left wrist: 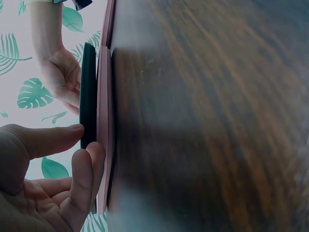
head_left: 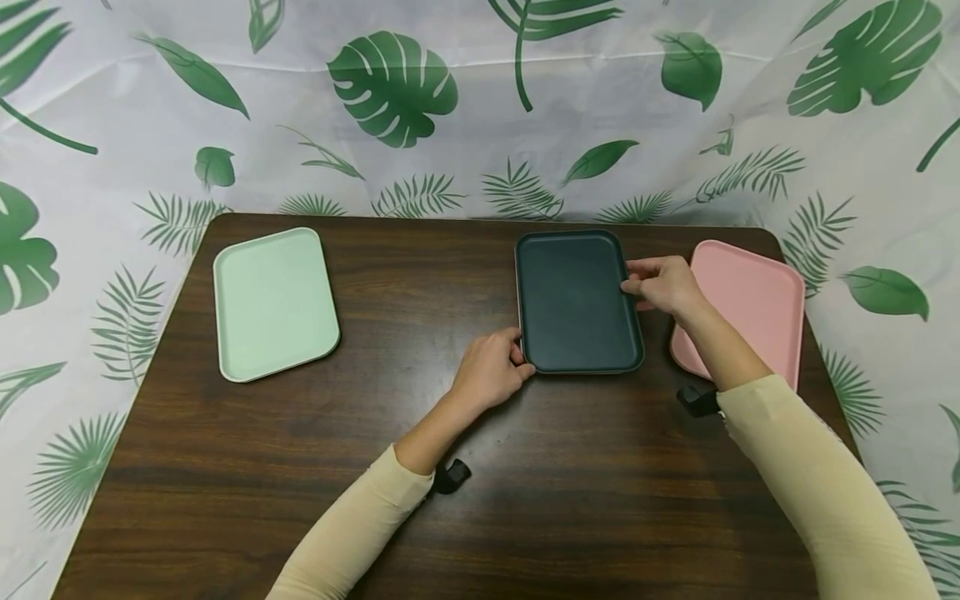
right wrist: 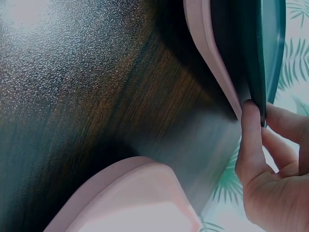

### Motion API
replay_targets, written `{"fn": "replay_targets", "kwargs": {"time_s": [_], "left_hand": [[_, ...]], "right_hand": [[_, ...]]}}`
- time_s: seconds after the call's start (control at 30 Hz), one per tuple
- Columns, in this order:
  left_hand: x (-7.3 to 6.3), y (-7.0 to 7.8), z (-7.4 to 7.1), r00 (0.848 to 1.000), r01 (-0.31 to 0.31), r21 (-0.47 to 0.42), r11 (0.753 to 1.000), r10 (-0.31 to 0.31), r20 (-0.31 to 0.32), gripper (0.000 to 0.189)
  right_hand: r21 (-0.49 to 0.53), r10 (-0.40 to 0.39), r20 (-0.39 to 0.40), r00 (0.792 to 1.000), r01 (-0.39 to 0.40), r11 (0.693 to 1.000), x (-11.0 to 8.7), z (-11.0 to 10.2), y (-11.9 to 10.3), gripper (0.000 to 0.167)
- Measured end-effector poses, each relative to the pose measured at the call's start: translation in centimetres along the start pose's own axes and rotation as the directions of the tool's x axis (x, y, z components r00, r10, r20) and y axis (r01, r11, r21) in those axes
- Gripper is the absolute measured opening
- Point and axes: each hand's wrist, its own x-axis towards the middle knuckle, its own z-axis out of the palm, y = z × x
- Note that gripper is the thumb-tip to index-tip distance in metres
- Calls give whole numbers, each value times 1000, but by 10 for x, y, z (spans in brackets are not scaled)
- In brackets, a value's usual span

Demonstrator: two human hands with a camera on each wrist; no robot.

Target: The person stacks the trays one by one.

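a person's two bare hands hold a dark green rectangular tray [head_left: 579, 302] on the right half of a dark wood-grain tabletop [head_left: 420, 283], toward its far edge; the tray lies face up over a pink tray [left wrist: 105, 92], whose rim shows beneath it in both wrist views, with a narrow gap between the two on the right-hand side; the left hand [head_left: 487, 368] is at the near left corner, fingers curled, thumb against the green rim and fingertips beside the pink rim below; the right hand [head_left: 663, 285] pinches the green tray's right edge between thumb and fingers, one finger reaching into the gap underneath; just beyond the right hand lies another pink tray [head_left: 757, 304], slightly turned and partly hidden by the right forearm; well apart on the left, a mint green tray [head_left: 276, 305] lies at a slight angle; both arms wear cream sleeves [head_left: 352, 533]; behind the tabletop hangs a white cloth [head_left: 480, 83] printed with green leaves
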Motion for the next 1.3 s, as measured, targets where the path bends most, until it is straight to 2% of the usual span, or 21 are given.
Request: {"fn": "replay_targets", "kwargs": {"time_s": [0.27, 1.0, 1.3], "left_hand": [[-1, 3, 1, 1000, -19, 45, 999, 19, -9, 44], [-1, 1, 5, 999, -42, 79, 996, 43, -22, 53], [-1, 0, 7, 998, -51, 102, 993, 53, -15, 49]], "right_hand": [[2, 3, 8, 1000, -3, 1000, 2, 0, 2, 49], [-57, -3, -30, 1000, 2, 998, 8, 5, 5, 46], [-75, 12, -31, 999, -15, 997, 10, 6, 5, 46]]}}
